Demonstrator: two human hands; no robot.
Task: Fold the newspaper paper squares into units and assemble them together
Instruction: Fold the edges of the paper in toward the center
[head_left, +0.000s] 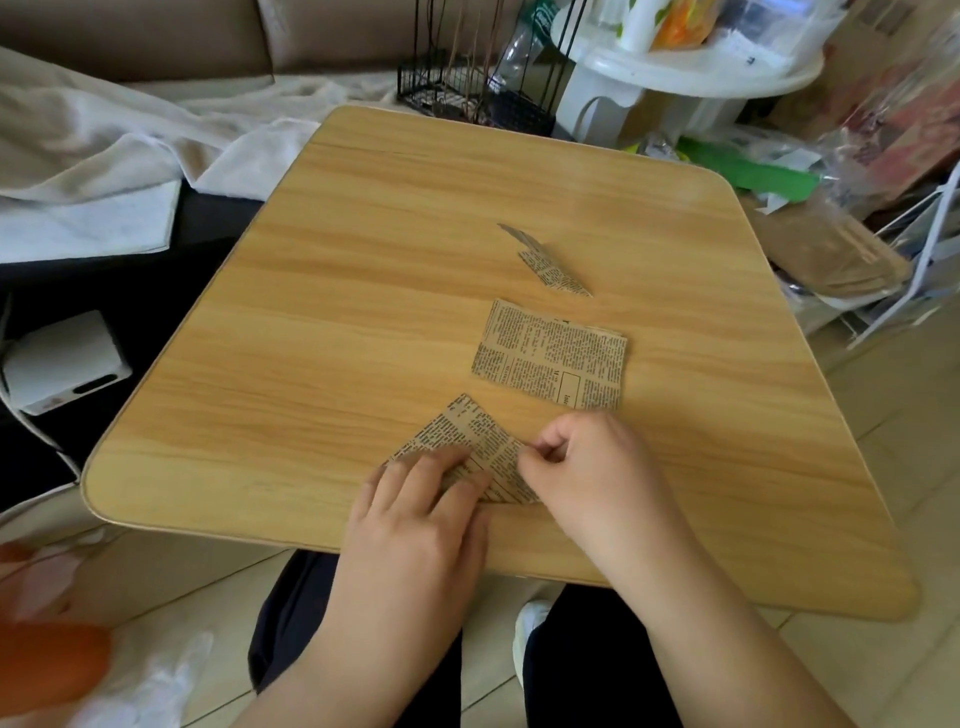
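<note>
Light wood-grain table (363, 312); triangular folded newsprint piece (467, 441) near front edge. Left hand (415, 519) fingers straight, pressing it flat; right hand (587, 467) fingers pinching its right corner. Flat newsprint squares (550, 356) just beyond, folded unit (550, 270) farther

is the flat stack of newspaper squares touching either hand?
No: the flat stack of newspaper squares lies apart, beyond both hands on the wooden table.

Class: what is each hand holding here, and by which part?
Left hand presses the folded newspaper square flat near its lower left; right hand pinches its right corner.
</note>
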